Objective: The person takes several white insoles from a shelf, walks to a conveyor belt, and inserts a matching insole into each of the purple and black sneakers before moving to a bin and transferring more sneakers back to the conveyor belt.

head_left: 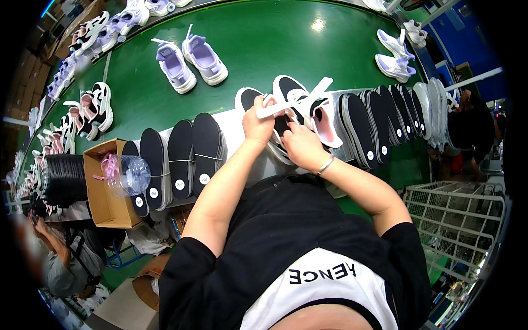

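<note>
Two black-and-white sneakers with pink lining lie side by side in front of me. My left hand (258, 122) is closed around the left sneaker (248, 97), near its white pull strap (271, 111). At that shoe's opening, the fingers of my right hand (303, 146) are bent and pressed in against it. What the fingertips touch inside is hidden. Touching its right side is the second sneaker (325, 122), its pink heel toward me and its strap sticking up. Stacks of black insoles stand to the left (208, 146) and right (357, 132) of the pair.
Lilac-and-white sneakers (204, 58) stand on the green conveyor belt (264, 36) beyond, with another pair (397, 58) at far right. A cardboard box (104, 206) with a clear plastic container (132, 176) sits left. A wire basket (454, 220) stands right. Another person (71, 261) is at lower left.
</note>
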`<state>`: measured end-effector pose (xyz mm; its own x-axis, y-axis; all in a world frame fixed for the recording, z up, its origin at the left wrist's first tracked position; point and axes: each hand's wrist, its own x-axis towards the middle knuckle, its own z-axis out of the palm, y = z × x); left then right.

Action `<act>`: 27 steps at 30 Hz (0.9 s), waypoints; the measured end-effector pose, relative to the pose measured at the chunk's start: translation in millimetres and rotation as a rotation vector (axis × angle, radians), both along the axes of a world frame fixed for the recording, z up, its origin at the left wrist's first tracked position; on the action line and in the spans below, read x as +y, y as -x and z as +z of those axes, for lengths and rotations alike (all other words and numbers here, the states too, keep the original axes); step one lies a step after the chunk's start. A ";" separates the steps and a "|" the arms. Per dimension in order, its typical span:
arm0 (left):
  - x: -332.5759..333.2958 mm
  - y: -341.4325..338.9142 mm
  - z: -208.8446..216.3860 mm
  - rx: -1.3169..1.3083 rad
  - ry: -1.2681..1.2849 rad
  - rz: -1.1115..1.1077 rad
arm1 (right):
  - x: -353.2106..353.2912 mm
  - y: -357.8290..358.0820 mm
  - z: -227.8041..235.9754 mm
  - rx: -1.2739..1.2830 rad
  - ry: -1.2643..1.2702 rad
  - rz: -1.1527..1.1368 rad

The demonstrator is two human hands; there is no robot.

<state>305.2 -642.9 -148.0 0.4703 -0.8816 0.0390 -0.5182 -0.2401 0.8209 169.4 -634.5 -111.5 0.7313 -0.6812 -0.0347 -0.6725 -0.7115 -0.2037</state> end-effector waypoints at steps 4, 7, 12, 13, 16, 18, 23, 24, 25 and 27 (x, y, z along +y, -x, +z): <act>3.3 -0.6 3.3 0.022 -0.037 -0.012 | 14.3 20.6 48.1 0.084 0.203 0.111; 4.4 -0.8 5.6 0.005 -0.038 -0.024 | 7.5 23.2 67.9 0.395 -0.137 -0.030; 7.6 -7.1 -14.7 0.334 0.173 -0.192 | 1.5 15.4 33.9 0.228 -0.052 0.105; 8.0 -7.7 -20.6 0.455 0.237 -0.241 | -2.7 10.6 22.0 0.183 -0.033 0.127; 11.5 -8.6 -19.3 0.513 0.074 -0.345 | -10.9 -8.4 -7.0 0.175 -0.005 0.167; 14.5 -7.3 -16.8 0.526 0.097 -0.312 | -15.6 -10.6 -14.8 0.163 0.001 0.202; 21.8 -5.5 10.2 0.373 0.004 -0.201 | -28.8 -21.0 -20.1 0.302 -0.276 0.112; 21.5 -4.9 12.2 0.397 0.002 -0.193 | -30.6 -24.2 -18.7 0.398 -0.323 0.115; 21.4 -5.0 10.0 0.395 0.003 -0.194 | -32.8 -28.0 -19.5 0.454 -0.379 0.109; 20.8 -4.7 3.1 0.467 0.071 -0.180 | -37.0 -31.5 -19.5 0.534 -0.399 0.178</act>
<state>310.0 -622.1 -144.9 0.2923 -0.9532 -0.0768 -0.1198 -0.1162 0.9860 200.9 -671.5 -131.0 0.6438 -0.4130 -0.6442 -0.6335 -0.7599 -0.1459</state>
